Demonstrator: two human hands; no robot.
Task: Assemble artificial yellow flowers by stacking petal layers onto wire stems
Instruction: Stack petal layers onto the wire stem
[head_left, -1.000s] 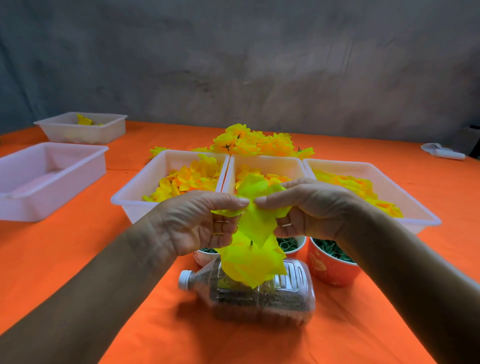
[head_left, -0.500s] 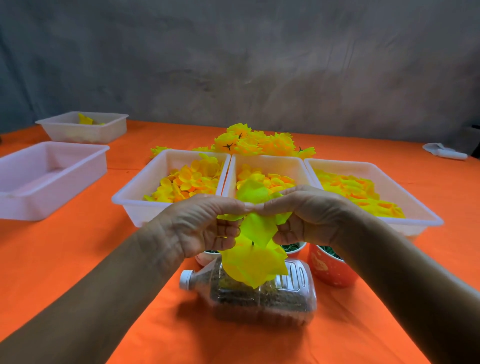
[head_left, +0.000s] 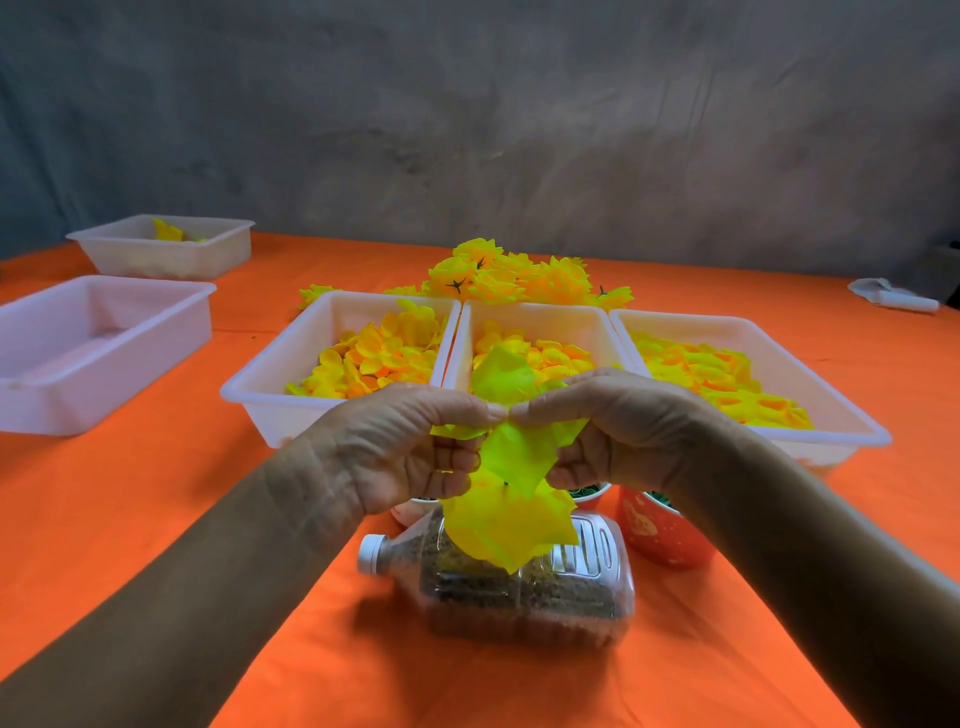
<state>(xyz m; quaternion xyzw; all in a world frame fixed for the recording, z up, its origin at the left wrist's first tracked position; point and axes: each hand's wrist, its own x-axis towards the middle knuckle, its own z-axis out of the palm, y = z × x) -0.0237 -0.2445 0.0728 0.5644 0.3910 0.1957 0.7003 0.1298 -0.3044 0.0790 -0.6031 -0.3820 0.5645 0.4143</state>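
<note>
A: What are both hands on?

B: A yellow-green petal layer (head_left: 514, 452), held in the air above the orange tablecloth (head_left: 156, 493), just near of the three white trays. The left hand (head_left: 400, 452) and the right hand (head_left: 623, 431) each pinch its upper edge, thumb and forefinger tips almost meeting in the middle. Neither hand is spread; both are clamped on the fabric.

A: And the step?

B: I judge it to be threading or seating a layer. A larger petal layer (head_left: 511, 525) hangs just below, and a small dark point shows between the two, possibly the stem tip. The wire itself I cannot make out.

A: What does the next move need?

B: Probably finding the centre hole and sliding the upper layer down flush on the lower, without creasing it. The cloth looks thin, limp and crumpled.

A: Around it?

B: A clear bottle (head_left: 524, 587) filled with dark grains lies on its side right underneath. Behind the hands sit a red cup (head_left: 660, 530) and a white-rimmed cup (head_left: 589, 493), with green bits inside. The left tray (head_left: 270, 384), middle tray (head_left: 545, 322) and right tray (head_left: 831, 415) hold loose yellow-orange petals. Farther off lies a heap of finished flowers (head_left: 509, 275). Two more trays sit at far left.
</note>
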